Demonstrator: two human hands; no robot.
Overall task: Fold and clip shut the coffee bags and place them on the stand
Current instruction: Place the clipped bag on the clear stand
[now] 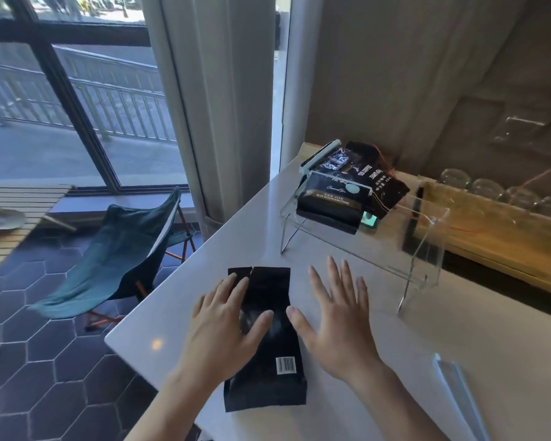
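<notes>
A black coffee bag [269, 370] lies flat on the white counter [427, 361], barcode side up, its open torn top pointing away from me. My left hand [226, 326] presses flat on the bag's left half, fingers spread. My right hand [337, 316] rests flat on the counter just right of the bag, thumb near the bag's edge, holding nothing. A clear acrylic stand [423, 243] sits behind. On its left end lie several black coffee bags [331, 198], one with a pale clip [318, 157] on its top.
A pale long clip [458, 396] lies on the counter at the near right. Upturned glasses [503, 192] stand on a wooden tray [490, 240] behind the stand. The counter's left edge drops to a tiled floor with a green folding chair [118, 256].
</notes>
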